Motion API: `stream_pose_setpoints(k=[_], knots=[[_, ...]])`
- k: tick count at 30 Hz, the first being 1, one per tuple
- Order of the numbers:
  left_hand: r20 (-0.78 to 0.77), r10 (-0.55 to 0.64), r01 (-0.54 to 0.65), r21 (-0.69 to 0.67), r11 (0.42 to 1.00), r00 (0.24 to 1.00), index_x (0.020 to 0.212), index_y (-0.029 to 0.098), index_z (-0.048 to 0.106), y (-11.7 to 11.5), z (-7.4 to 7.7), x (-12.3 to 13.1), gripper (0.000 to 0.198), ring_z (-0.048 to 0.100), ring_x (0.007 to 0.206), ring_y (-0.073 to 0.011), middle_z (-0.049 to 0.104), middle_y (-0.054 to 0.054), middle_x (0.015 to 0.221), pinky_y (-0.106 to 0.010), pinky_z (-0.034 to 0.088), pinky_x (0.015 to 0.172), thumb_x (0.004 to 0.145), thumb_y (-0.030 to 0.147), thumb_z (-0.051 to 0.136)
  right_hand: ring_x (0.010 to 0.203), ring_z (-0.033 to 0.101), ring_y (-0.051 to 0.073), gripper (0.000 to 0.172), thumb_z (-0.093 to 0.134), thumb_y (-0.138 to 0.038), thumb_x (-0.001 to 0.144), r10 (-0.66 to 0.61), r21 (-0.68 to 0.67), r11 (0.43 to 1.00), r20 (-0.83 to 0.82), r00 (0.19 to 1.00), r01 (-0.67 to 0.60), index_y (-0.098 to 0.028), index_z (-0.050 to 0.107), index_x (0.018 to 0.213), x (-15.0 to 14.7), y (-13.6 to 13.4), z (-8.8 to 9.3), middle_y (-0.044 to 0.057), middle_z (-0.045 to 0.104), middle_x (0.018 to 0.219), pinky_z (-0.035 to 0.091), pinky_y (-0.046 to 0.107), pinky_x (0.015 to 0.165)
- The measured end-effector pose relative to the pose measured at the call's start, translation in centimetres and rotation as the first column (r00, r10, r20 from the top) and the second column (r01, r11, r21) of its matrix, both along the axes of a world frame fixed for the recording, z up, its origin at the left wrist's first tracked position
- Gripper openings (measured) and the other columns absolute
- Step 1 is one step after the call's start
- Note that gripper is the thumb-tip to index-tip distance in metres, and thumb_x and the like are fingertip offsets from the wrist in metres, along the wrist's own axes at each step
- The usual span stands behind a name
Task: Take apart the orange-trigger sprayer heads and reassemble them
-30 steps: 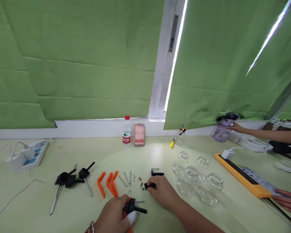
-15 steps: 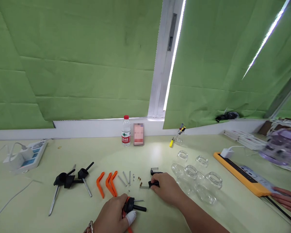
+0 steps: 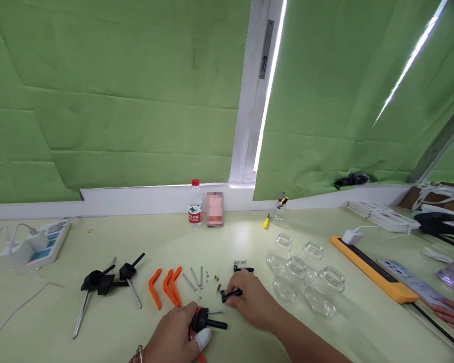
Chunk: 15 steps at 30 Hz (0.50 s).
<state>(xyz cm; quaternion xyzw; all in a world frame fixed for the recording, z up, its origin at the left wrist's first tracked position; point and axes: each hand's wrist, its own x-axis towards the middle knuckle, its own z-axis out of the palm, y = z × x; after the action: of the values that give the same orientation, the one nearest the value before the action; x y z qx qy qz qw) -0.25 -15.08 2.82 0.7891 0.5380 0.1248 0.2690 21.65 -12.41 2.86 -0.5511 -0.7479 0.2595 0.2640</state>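
- Your left hand [image 3: 176,330] gripped a black-and-orange part [image 3: 201,319].
- Your right hand [image 3: 251,297] pinched a black piece [image 3: 232,295].
- Green sheets [image 3: 144,101] hung behind the pale table [image 3: 115,234], flanking a window frame [image 3: 254,101].

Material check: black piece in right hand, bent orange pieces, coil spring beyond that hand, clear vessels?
Black piece: probably plastic, smooth; uniform black.
Bent orange pieces: likely molded plastic, satin; uniform bright color.
Coil spring: probably bare steel; thin gray wire turns.
Clear vessels: glass or clear plastic, glossy; see-through with bright rim highlights, can't tell which.
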Motion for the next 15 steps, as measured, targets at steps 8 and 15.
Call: stream_pose_setpoints(k=[8, 15], knots=[[-0.015, -0.008, 0.009, 0.020, 1.000, 1.000, 0.074, 0.020, 0.052, 0.1, -0.4, -0.1, 0.017, 0.053, 0.063, -0.0171, 0.061, -0.002, 0.070, -0.024, 0.033, 0.054, 0.076, 0.036, 0.050, 0.092, 0.050, 0.020, 0.008, 0.068, -0.017, 0.070, 0.097, 0.116, 0.988, 0.052, 0.994, -0.103, -0.022, 0.068, 0.076, -1.6, -0.3, -1.0, 0.002, 0.064, 0.093, 0.034, 0.030, 0.082], [-0.012, -0.003, 0.003, 0.002, 1.000, 1.000, 0.075, 0.019, 0.053, 0.0, 0.1, 0.0, 0.018, 0.053, 0.063, -0.0171, 0.061, -0.003, 0.071, -0.024, 0.033, 0.054, 0.076, 0.037, 0.051, 0.088, 0.053, 0.020, 0.007, 0.069, -0.018, 0.069, 0.149, 0.077, 0.985, 0.070, 0.986, -0.154, -0.023, 0.070, 0.073, -0.9, -0.5, -0.9, 0.001, 0.067, 0.087, 0.033, 0.031, 0.081]])
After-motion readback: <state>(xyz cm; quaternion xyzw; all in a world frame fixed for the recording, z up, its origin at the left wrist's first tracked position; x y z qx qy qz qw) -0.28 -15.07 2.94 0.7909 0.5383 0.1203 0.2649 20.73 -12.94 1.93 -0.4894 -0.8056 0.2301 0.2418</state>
